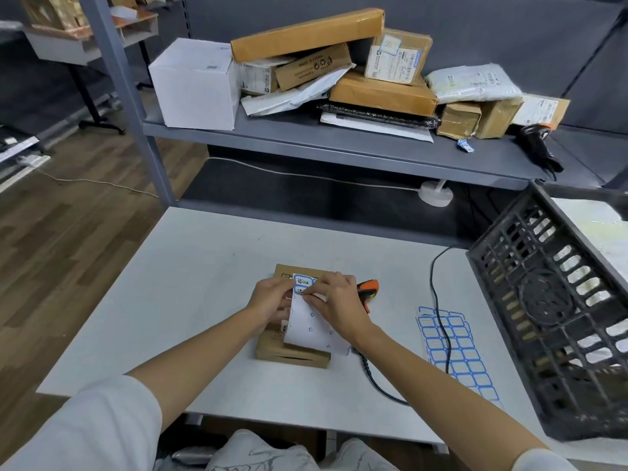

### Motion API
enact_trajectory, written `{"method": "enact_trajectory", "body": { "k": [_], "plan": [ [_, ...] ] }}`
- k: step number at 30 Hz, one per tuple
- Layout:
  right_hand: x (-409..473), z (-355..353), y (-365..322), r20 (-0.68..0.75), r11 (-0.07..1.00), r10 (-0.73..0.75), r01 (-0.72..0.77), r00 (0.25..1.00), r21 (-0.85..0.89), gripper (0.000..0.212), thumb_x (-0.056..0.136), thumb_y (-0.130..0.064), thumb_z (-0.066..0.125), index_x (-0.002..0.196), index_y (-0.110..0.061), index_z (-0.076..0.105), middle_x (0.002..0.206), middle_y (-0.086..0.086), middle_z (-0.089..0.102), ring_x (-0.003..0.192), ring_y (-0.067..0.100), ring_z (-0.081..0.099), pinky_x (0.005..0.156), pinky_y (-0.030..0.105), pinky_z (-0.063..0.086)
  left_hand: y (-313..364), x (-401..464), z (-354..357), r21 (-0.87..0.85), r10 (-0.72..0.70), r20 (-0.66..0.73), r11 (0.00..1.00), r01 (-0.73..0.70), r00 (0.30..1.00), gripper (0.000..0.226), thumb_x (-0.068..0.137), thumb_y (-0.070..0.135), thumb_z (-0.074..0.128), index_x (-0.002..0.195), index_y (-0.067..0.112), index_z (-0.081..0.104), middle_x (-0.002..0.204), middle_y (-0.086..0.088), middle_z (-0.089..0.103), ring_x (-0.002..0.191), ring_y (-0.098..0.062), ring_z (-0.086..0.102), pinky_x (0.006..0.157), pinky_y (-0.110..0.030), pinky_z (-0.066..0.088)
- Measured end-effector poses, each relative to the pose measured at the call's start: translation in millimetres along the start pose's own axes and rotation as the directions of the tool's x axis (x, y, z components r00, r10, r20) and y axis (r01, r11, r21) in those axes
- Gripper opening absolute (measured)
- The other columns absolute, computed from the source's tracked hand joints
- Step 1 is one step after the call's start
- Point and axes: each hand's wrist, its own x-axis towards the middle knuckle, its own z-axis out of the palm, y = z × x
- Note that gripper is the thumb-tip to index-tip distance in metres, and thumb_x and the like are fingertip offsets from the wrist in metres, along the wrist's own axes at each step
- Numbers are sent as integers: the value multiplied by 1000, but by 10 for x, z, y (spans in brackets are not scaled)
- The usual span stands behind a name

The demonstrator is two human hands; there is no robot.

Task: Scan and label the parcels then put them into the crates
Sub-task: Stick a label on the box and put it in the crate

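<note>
2 hands meet over the brown parcel [292, 351] on the tabletop [190, 300]: left hand [272, 299] holds the label sheet [316, 331], right hand [334, 300] pinches a label [303, 281], hiding most of the scanner [368, 290] behind it.

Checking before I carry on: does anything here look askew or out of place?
The black crate at the right is tipped on its side, and a scanner cable lies across the spare label sheets. Shelf parcels are piled crookedly.
</note>
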Motion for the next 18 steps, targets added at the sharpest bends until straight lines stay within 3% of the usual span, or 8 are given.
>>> {"method": "enact_trajectory", "body": {
  "k": [6,10,14,18],
  "plan": [
    [-3,57,-4,-29,995,64,-62,998,80,15,88,-26,65,98,-20,76,99,0,66,98,21,54,83,26,20,-13,-25,-9,35,21,-25,999,-20,999,20,95,19,51,108,9,63,95,-13,68,75,-24,67,61,-33,59],
    [5,64,1,15,984,128,-129,992,126,18,92,-29,61,103,-21,74,107,-2,65,103,14,51,87,25,24,-26,-17,-44,41,20,-75,999,-17,997,17,98,21,45,99,12,61,93,-11,70,71,-24,68,62,-35,59],
    [15,-10,-26,-25,915,238,-215,971,343,13,91,-23,63,98,-19,73,97,-12,63,95,7,52,93,31,38,-12,4,-152,37,41,-124,999,-37,991,17,98,20,45,88,14,57,87,-11,67,66,-25,64,52,-28,54],
    [-19,-97,53,-24,844,326,-279,945,459,11,93,-26,61,98,-23,70,95,-12,63,93,6,53,84,21,42,3,69,-466,56,53,-212,998,-42,976,14,98,19,46,89,18,57,99,-12,66,71,-26,62,53,-25,47]
  ]
}}
